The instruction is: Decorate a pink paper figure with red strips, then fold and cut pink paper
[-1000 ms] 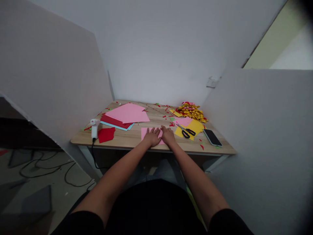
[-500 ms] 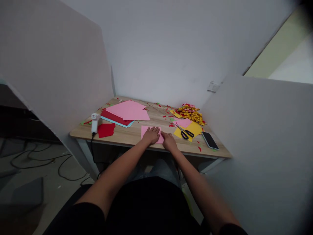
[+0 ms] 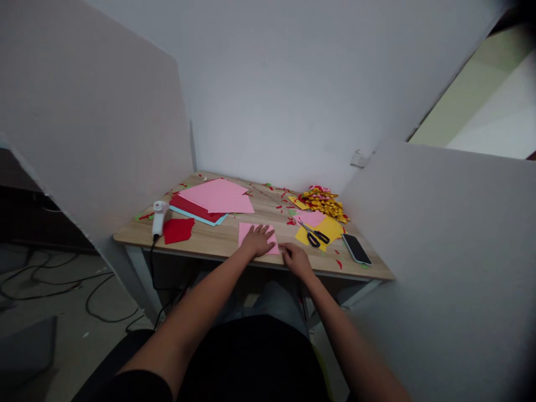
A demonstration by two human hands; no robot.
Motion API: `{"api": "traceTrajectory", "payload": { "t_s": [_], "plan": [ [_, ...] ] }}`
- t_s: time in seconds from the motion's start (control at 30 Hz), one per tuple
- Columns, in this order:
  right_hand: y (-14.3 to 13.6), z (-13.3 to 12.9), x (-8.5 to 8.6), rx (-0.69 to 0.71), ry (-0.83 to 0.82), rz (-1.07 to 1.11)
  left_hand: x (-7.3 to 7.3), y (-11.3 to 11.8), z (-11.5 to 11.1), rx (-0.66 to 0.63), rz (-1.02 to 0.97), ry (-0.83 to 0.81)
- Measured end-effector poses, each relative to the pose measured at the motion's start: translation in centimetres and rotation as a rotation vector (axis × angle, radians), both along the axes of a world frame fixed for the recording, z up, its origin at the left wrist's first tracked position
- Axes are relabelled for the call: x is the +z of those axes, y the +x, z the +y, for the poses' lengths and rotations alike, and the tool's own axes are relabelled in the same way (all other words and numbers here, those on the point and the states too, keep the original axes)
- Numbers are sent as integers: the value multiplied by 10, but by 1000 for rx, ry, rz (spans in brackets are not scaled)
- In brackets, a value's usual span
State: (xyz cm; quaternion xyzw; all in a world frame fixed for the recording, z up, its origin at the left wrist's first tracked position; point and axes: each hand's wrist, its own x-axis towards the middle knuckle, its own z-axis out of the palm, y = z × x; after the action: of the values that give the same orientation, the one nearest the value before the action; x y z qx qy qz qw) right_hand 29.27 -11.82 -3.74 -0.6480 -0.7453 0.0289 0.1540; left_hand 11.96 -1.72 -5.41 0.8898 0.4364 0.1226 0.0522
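Observation:
A small square of pink paper (image 3: 245, 231) lies at the front edge of the desk. Flat on top of it rests my left hand (image 3: 257, 241), its fingers spread and covering the middle of the sheet. My right hand (image 3: 296, 259) is just beside the paper's lower right corner. Its fingers are curled in, with the fingertips close to the paper's edge; anything pinched in them is too small to make out. To the right of that hand, black-handled scissors (image 3: 313, 237) lie on yellow paper (image 3: 330, 226) and pink paper (image 3: 309, 218).
Pink sheets (image 3: 218, 195) lie over red and light blue ones at the back left. A white corded handheld device (image 3: 158, 219) stands near red paper (image 3: 178, 230). Folded yellow paper pieces (image 3: 324, 202) are heaped at the back right. A phone (image 3: 356, 249) lies at the right edge.
My right hand has drawn back from the paper's right side toward its lower right corner, with the fingers more curled. My left hand stays on the paper, its fingers spread wider.

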Motion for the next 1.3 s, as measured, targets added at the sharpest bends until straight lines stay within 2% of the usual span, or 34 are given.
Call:
{"api": "traceTrajectory", "payload": {
  "t_s": [0.23,0.4,0.5,0.73,0.97,1.3],
  "plan": [
    [-20,61,-2,-125,-5,-90,0,2,1,14,14,10],
    [-32,85,-1,-176,-24,-143,-2,3,5,11,30,19],
    [-32,85,-1,-182,-16,-161,-1,4,5,15,28,22],
    [-20,63,-8,-135,45,-188,3,3,-2,61,-56,35],
    [-22,58,-5,-177,134,-162,6,0,-12,129,-116,84],
    [-17,71,-7,-91,-6,-147,2,3,-9,125,-137,122]
  ]
}}
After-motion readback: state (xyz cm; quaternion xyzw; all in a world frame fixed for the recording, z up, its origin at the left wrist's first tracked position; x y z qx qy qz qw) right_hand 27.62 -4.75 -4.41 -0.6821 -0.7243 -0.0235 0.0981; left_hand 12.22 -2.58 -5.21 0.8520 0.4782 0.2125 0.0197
